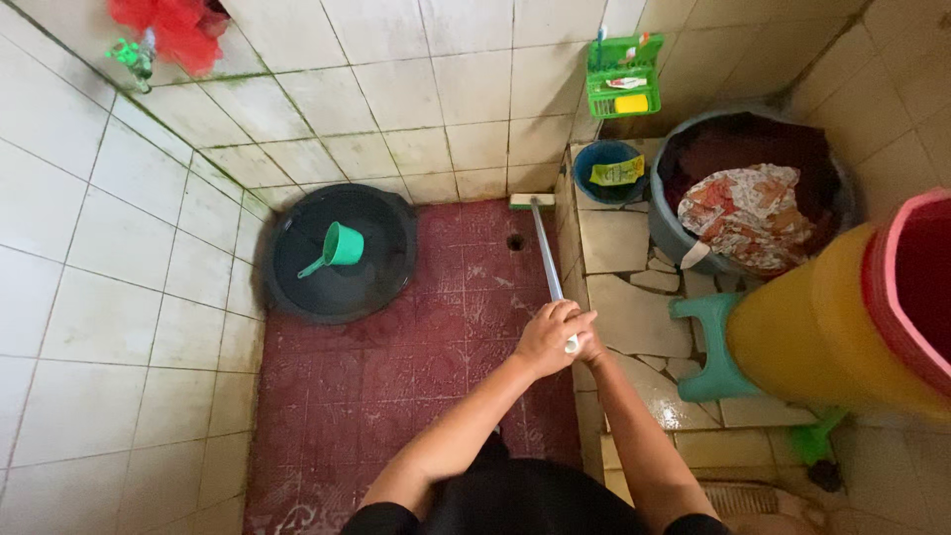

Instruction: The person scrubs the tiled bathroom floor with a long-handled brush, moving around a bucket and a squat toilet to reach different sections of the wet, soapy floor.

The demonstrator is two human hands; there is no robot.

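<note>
Person seen from overhead: two bare arms, dark clothing.

Both forearms are uncovered from elbow to wrist; no watch, bracelet, ring or glove shows on the left hand (547, 337) or on the right hand (591, 347), though the right one is mostly hidden behind the left. Short black sleeves end at the upper arms, the left sleeve hem (381, 517) and the right sleeve hem (696, 524) both just inside the bottom edge of the view. Between the arms sits a dark, near-black garment (525, 500) over the torso, plain, no print or seams discernible. Fingers are slim, nails too small to make out.
</note>
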